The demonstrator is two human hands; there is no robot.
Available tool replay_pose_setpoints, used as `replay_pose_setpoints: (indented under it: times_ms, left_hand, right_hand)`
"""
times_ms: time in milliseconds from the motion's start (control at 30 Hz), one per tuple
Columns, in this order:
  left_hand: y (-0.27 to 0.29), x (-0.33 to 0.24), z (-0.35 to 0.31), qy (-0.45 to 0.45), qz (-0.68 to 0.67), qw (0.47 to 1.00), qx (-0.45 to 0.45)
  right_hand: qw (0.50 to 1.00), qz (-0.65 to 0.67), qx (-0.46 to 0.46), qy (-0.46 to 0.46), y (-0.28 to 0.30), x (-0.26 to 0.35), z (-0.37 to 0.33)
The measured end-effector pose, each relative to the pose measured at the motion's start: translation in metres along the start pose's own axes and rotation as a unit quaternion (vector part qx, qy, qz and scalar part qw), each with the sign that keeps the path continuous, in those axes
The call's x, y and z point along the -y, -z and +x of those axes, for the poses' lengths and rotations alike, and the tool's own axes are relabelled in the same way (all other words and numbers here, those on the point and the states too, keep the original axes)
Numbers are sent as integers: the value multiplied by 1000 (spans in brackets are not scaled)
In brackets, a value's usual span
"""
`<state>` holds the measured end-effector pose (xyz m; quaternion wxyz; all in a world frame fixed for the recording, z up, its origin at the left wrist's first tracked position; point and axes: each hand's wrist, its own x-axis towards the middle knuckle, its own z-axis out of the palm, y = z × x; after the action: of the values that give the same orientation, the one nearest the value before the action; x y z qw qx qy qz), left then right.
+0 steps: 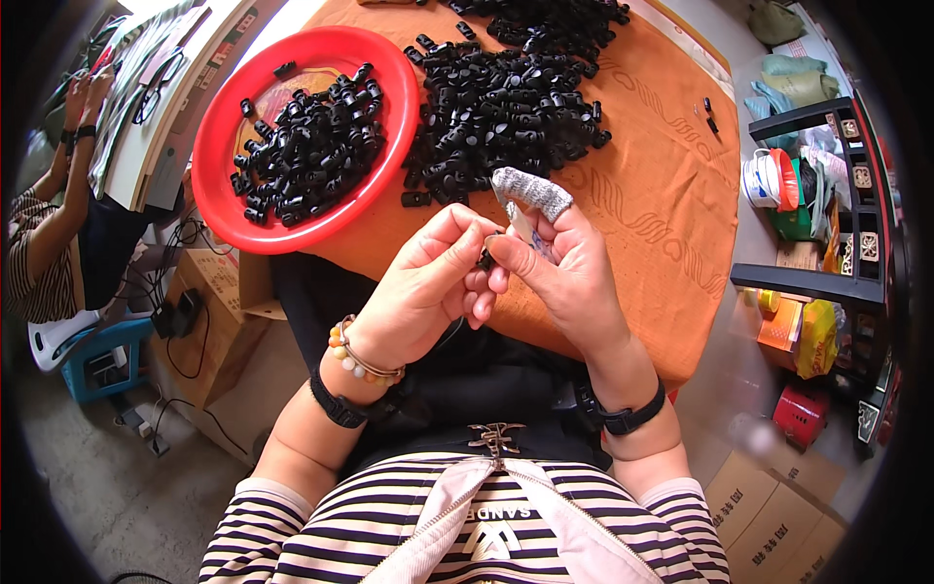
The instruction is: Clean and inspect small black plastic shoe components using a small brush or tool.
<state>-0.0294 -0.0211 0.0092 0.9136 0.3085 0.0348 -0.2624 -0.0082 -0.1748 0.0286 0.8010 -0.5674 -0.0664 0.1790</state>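
My left hand [428, 277] and my right hand [566, 268] meet in front of me at the near edge of the cloth-covered table. Pinched between their fingertips is a small black plastic piece [485, 258], mostly hidden by the fingers. A grey knitted sleeve [540, 193] covers my right index finger, which is bent over. Just beyond my hands lies a heap of short black cylindrical pieces [506, 117]. To the left of it, a round red tray [207, 175] holds many more of these pieces.
An orange patterned cloth [652, 195] covers the table. Right of it stands a black shelf frame [808, 282] with bags and tubs. Cardboard boxes [769, 516] sit at lower right. At left are a blue stool [102, 355], cables, a carton [209, 331] and striped-sleeved arms [68, 185].
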Motion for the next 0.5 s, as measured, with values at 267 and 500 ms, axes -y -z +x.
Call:
replay_pose_setpoints:
  times_ms: [267,500]
  left_hand:
    - [1,-5,-1,39,7,998,55]
    - [7,-5,0,-15,-18,999,27]
  right_hand:
    - [999,41,23,-8,2,3,0]
    - [997,-74,1,-25,9,3,-10]
